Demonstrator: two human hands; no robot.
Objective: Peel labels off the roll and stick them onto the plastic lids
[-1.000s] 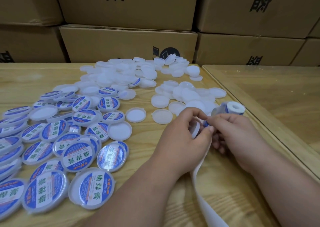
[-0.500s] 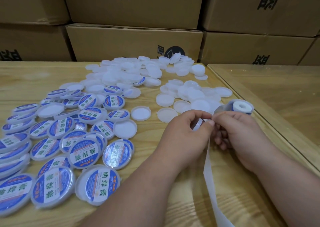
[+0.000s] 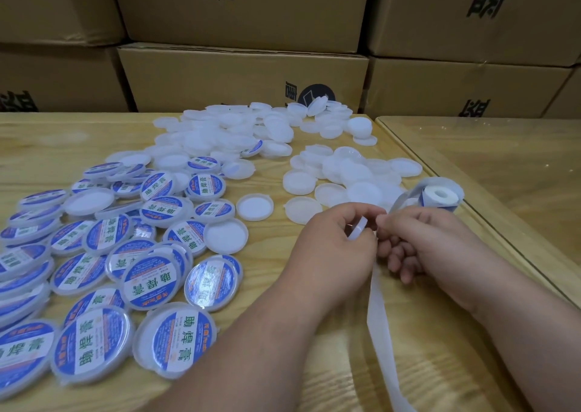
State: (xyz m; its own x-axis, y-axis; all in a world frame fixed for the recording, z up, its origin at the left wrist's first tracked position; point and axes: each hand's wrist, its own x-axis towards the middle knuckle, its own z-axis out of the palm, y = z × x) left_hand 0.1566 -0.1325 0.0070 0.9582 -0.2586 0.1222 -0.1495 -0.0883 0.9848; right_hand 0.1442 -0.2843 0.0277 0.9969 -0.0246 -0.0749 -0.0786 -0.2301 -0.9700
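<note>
My left hand [image 3: 333, 248] grips a white plastic lid [image 3: 358, 230] on edge between thumb and fingers. My right hand [image 3: 424, 241] meets it, fingertips pinched at the lid's rim over the label strip; the label itself is hidden by my fingers. The label roll [image 3: 440, 195] lies just behind my right hand, its white backing strip [image 3: 382, 326] trailing down toward me. Labelled lids with blue and white stickers [image 3: 94, 273] lie heaped at the left. Plain white lids [image 3: 239, 138] are piled at the back and middle.
Stacked cardboard boxes [image 3: 242, 75] wall off the back of the wooden table [image 3: 440, 364]. A second table with a raised edge [image 3: 509, 166] adjoins on the right. Loose single lids [image 3: 254, 206] lie just left of my hands.
My hands have stayed together over the lid while the blue label edge seen earlier is now covered. The view has shifted slightly left.
</note>
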